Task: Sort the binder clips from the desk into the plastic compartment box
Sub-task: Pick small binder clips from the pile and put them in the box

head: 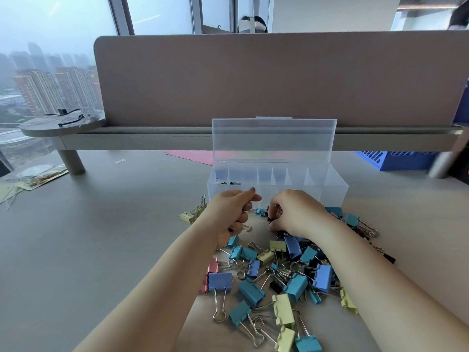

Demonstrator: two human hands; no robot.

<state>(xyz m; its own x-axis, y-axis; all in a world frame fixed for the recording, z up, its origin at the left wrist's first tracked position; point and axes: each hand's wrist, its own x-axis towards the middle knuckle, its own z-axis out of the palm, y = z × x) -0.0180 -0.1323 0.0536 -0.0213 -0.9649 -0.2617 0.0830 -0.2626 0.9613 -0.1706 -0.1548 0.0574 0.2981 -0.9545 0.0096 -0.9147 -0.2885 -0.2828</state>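
A clear plastic compartment box [332, 185] stands open on the desk, lid upright, with a few small black clips [225, 182] in its left compartments. In front of it lies a pile of binder clips [276, 275] in teal, blue, yellow, pink and black. My left hand [232, 217] hovers at the pile's far left with fingers curled around small clips; a silver wire loop sticks out below it. My right hand [295, 214] reaches down at the pile's far edge and pinches a small black clip [271, 219].
A tall beige divider [279, 80] and a raised shelf [142, 138] close off the back of the desk. Pink paper [193, 156] lies behind the box, a blue crate [396, 158] at the right, packets [42, 177] at the far left.
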